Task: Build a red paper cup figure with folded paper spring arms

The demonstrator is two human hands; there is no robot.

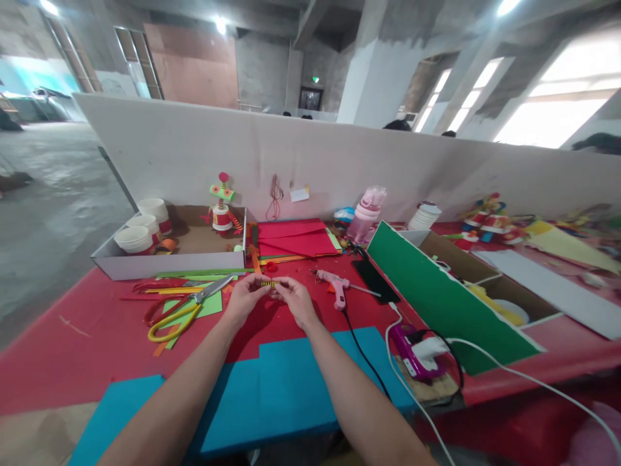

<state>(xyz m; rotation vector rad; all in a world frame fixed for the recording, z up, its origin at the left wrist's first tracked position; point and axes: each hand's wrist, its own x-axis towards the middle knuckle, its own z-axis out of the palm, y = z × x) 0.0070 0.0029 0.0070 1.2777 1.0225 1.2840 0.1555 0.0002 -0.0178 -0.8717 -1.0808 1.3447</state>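
Observation:
Between the fingertips of both hands is a small folded paper spring (269, 283), striped yellow and dark. My left hand (246, 296) pinches its left end, and my right hand (294, 299) pinches its right end. The fingers partly cover the strip. Just beyond them lies a small red ring-like piece (271, 266). A pink glue gun (338, 286) rests to the right of my right hand. Left of my left hand lie yellow-handled scissors (187, 316) with open blades, over green and orange paper strips.
A shallow box (169, 266) at the left holds paper cups (133, 239) and a paper-cup figure (222, 217). Red paper sheets (294, 236) lie at the back. A black phone (376, 281), a purple power strip (416, 353) with cables, and a green-sided box (441, 298) stand right. Blue sheets (291, 388) line the front.

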